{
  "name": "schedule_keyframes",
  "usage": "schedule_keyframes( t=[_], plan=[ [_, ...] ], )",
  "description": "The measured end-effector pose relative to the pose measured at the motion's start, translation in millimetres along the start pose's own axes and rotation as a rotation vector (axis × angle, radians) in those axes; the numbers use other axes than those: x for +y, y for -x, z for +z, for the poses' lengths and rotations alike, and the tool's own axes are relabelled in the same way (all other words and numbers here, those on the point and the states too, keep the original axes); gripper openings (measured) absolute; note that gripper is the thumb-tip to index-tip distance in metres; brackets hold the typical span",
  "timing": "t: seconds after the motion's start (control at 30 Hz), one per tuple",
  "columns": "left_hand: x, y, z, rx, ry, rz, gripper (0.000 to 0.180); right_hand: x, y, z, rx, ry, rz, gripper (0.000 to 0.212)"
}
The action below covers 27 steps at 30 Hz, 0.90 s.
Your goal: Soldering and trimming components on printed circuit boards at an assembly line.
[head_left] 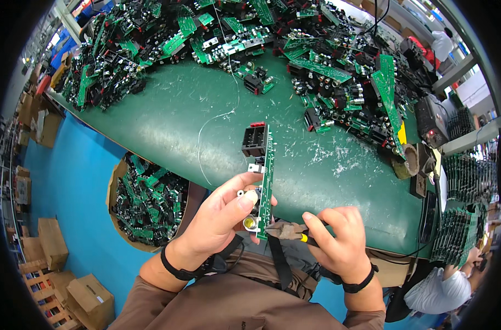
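Observation:
My left hand (217, 214) is closed around the lower part of a narrow green circuit board (267, 176), held upright on edge. A black connector block with red on top (255, 141) sits at the board's far end, and a round metal jack with a yellow centre (251, 223) at its near end. My right hand (341, 239) grips side cutters (286, 230) with a yellow mark on the handle. Their jaw tips are at the board's right edge near its lower end; whether they touch it I cannot tell.
Heaps of circuit boards (327, 71) cover the back of the green table (173, 118). A loose thin wire (200, 146) curls across it. Left of the table stands a carton full of boards (114, 203). A brown round holder (407, 162) stands at right, near a co-worker (440, 291).

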<state>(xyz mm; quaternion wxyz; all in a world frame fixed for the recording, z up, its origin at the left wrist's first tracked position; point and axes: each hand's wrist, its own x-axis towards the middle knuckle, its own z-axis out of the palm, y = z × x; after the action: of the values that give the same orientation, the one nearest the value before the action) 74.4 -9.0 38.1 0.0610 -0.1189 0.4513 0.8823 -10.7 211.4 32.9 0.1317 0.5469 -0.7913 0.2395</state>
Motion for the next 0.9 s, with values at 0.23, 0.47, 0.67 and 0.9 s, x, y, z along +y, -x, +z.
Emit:
schedule_keyframes(
  t=[0.23, 0.47, 0.67, 0.9],
  plan=[
    [-8.0, -13.9, -4.7, 0.14, -0.111, 0.104, 0.061, -11.1, 5.7, 23.4, -0.056, -0.324, 0.303, 0.052],
    [-8.7, -10.2, 0.7, 0.129, -0.151, 0.367, 0.076, -1.9, 8.7, 7.2, -0.006, -0.877, 0.788, 0.045],
    [-7.6, -2.9, -2.2, 0.006, -0.041, 0.357, 0.077, -0.9, 1.3, -15.7, -0.061, -0.671, 0.683, 0.05],
    [-3.4, 4.2, -2.9, -0.13, 0.065, 0.291, 0.076, -9.8, -6.6, -15.7, 0.048, -0.214, 0.313, 0.059]
  ],
)
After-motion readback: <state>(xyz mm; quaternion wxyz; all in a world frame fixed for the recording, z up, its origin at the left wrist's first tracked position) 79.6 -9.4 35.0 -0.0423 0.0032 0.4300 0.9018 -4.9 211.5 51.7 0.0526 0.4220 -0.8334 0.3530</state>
